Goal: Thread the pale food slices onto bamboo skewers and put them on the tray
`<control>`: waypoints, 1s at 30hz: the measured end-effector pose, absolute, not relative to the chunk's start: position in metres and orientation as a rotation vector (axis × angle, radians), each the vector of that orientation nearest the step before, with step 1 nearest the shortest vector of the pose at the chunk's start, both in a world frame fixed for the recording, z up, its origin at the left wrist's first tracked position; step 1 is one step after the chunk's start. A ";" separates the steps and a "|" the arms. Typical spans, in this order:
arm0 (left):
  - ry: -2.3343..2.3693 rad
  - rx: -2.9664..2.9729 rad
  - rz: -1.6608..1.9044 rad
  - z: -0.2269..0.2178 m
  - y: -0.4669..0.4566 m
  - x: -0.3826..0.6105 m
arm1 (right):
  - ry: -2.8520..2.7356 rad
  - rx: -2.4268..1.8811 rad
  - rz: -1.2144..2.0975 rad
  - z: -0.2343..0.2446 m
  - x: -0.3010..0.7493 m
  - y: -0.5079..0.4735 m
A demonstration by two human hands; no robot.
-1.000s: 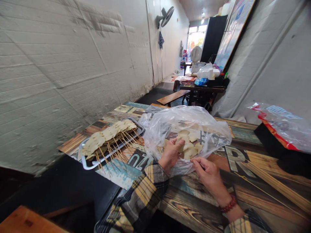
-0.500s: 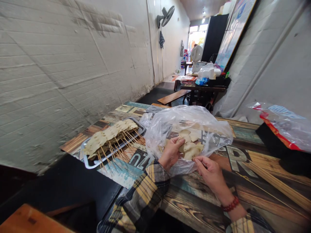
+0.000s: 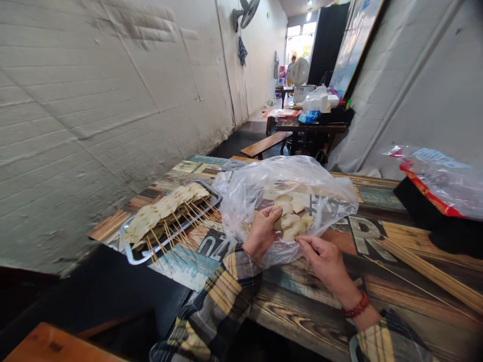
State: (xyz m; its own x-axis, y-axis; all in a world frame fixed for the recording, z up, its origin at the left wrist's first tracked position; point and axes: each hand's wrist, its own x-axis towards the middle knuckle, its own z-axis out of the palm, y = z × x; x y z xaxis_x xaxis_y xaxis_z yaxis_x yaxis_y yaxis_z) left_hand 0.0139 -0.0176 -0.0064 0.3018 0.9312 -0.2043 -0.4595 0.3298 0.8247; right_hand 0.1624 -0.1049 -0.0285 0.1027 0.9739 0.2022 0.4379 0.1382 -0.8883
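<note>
My left hand (image 3: 263, 229) is closed on thin, flat, pale beige food slices (image 3: 290, 232), its thumb on top, over a clear plastic bag (image 3: 241, 193). My right hand (image 3: 320, 256) pinches what looks like the end of a thin skewer at the near edge of those slices. Most of the skewer is hidden by the slices and fingers. More loose slices lie inside the opened bag. To the left, a metal tray (image 3: 130, 254) holds a stack of skewered slices (image 3: 166, 208), with the wooden sticks pointing towards me over the rim.
A bundle of bare skewers (image 3: 433, 271) lies at the right of the patterned table (image 3: 298, 322). Behind it stands a black box (image 3: 418, 201) with a red-edged plastic bag (image 3: 445, 171). Farther back are a bench (image 3: 266, 145), a cluttered table (image 3: 313, 126) and a person (image 3: 290, 68).
The camera view has shifted slightly, so the scene sits a little higher and further left. Both hands keep nearly the same hold. The distant person shows more fully.
</note>
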 end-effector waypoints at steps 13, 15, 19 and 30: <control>0.906 0.868 1.255 0.006 -0.001 -0.010 | -1.281 -1.404 0.892 -0.018 0.187 -0.097; 0.941 0.886 1.315 0.007 0.002 -0.015 | -1.238 -1.401 0.887 -0.017 0.191 -0.097; 1.094 1.078 1.397 0.002 0.008 -0.019 | -1.176 -1.387 0.887 -0.019 0.195 -0.098; 1.423 2.291 0.986 -0.017 0.009 -0.021 | -1.220 -1.393 0.863 -0.018 0.195 -0.099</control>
State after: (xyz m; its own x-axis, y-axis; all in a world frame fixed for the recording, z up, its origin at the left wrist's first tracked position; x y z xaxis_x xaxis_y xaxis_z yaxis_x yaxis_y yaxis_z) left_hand -0.0205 0.0086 -0.0172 0.2863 0.8680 0.4056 0.6847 -0.4815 0.5471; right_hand 0.1949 -0.0989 -0.0180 0.2215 0.9686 0.1133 0.2162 0.0645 -0.9742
